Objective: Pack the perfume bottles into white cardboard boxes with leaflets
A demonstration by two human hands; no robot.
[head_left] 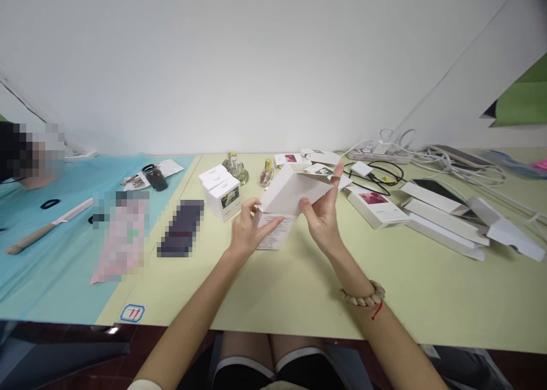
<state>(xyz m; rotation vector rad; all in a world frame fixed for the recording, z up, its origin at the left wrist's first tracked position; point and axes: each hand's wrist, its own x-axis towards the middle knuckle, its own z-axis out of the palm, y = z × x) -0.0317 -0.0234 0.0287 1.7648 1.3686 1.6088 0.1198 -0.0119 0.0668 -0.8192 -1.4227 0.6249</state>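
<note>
Both my hands hold a flat white carton (290, 192) above the pale green table (265, 287), tilted with an open flap at its right end. My left hand (248, 230) grips its lower left end, where printed text shows. My right hand (322, 210) holds the right side, thumb on the face and a finger raised at the flap. Two small white boxes (222, 193) with a leaf picture stand just left of my hands. Glass perfume bottles (236, 167) stand behind them.
A long white box with a pink picture (376, 206) lies to the right, then several flat white boxes (448, 222). Cables and a power strip (384, 151) run along the back right. A blue mat (51, 253) on the left carries a knife (47, 228) and small items.
</note>
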